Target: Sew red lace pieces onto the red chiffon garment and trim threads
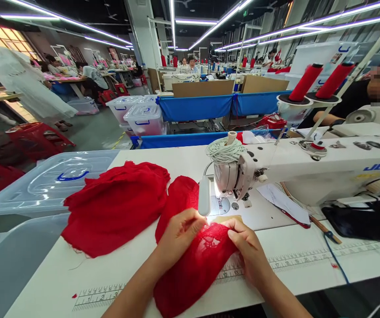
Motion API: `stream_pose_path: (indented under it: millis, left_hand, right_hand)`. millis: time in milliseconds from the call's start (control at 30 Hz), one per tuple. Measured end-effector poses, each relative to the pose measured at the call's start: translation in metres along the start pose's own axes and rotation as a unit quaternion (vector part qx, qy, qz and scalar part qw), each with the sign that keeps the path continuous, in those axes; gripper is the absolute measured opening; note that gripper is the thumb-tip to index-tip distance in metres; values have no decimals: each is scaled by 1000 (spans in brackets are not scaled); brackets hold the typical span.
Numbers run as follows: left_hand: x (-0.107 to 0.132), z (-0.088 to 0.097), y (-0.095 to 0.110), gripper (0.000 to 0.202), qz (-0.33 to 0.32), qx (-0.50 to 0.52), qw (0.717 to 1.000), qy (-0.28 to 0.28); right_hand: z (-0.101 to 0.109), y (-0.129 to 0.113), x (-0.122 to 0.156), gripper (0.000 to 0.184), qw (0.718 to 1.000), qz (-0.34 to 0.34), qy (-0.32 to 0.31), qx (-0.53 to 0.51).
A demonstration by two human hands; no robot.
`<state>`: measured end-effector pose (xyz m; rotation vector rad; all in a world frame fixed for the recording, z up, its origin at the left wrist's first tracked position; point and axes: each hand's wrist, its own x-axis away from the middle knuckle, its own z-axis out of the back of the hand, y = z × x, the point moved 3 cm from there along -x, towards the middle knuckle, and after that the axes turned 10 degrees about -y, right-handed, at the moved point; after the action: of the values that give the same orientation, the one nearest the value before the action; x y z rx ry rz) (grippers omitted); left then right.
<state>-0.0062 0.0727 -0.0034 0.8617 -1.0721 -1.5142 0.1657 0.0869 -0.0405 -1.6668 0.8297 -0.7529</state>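
My left hand [178, 234] and my right hand [248, 247] both pinch the top edge of a red lace fabric piece [193, 269] on the white sewing table [292, 265]. The fabric's edge lies just in front of the presser foot [225, 205] of a white Juki sewing machine [325, 170], lit by its lamp. A second strip of red fabric [180, 196] runs behind my left hand. A larger pile of red fabric [117, 207] lies to the left on the table.
Clear plastic bin lids [54, 179] sit at the left. A cone of white cord [226, 148] tops the machine; red thread spools [322, 81] stand behind. A black phone [362, 223], paper and pencil lie right. Other people work at stations behind.
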Motion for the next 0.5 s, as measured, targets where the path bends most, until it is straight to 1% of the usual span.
stream_pose_path:
  millis: [33, 67, 100, 133, 167, 200, 267, 300, 333, 400, 467, 500]
  left_hand:
    - [1, 9, -1, 30, -30, -75, 991, 106]
    - [2, 16, -4, 27, -47, -153, 967, 199]
    - [2, 20, -8, 26, -47, -228, 939, 254]
    - [1, 20, -13, 27, -33, -294, 918, 264]
    - [-1, 18, -19, 28, -12, -347, 908, 237]
    - [-3, 14, -24, 27, 6, -385, 904, 185]
    - [-4, 5, -29, 21, 17, -414, 907, 78]
    - [-4, 2, -28, 18, 14, -410, 911, 46]
    - [-3, 2, -26, 16, 9, -397, 917, 39]
    - [-3, 5, -21, 16, 12, -370, 926, 74]
    - [-3, 11, -19, 18, 51, -364, 923, 118]
    - [-4, 14, -20, 17, 79, -367, 919, 123]
  right_hand:
    - [1, -1, 1, 22, 1000, -3, 8, -14]
    - [1, -1, 2, 21, 1000, -9, 12, -27]
    - [0, -1, 3, 21, 999, -18, 10, -38]
    - [0, -2, 4, 22, 998, -27, 1, -50]
    - [-1, -2, 5, 23, 997, -32, -11, -64]
    - [-1, -2, 5, 24, 996, -31, -20, -76]
    - [1, -3, 6, 29, 996, -14, -14, -89]
    - [4, -3, 7, 32, 996, -4, -2, -85]
    - [6, -3, 7, 35, 998, 3, 10, -68]
    - [9, -3, 6, 38, 999, 18, 31, 3]
    - [10, -3, 5, 38, 992, 33, 43, 113]
    - [9, -2, 4, 36, 983, 38, 49, 175]
